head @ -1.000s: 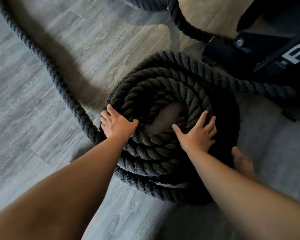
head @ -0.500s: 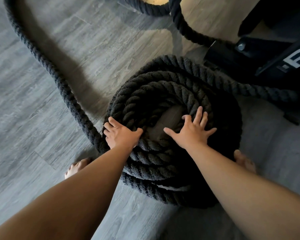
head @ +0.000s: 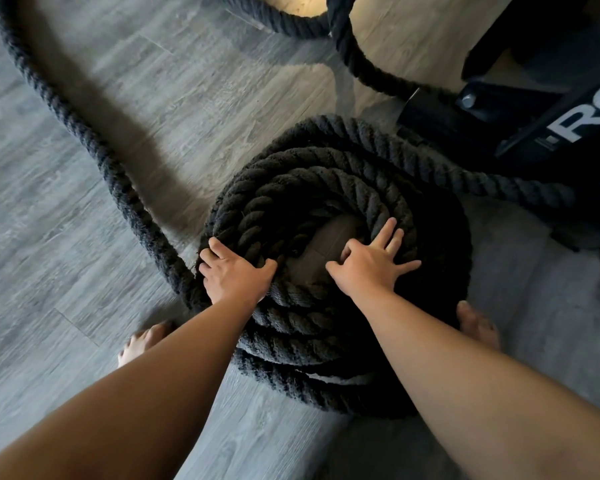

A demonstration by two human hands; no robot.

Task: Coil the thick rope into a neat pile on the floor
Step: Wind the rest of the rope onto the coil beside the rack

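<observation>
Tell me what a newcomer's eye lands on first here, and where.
A tall coil of thick black rope fills the centre of the grey plank floor. The left-hand grip curls over its left rim while the right-hand grip presses spread fingers on the inner edge. A loose rope tail sweeps away up the left.

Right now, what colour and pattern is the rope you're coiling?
The rope is black all over, with a twisted-strand texture; the head view shows it best.
</observation>
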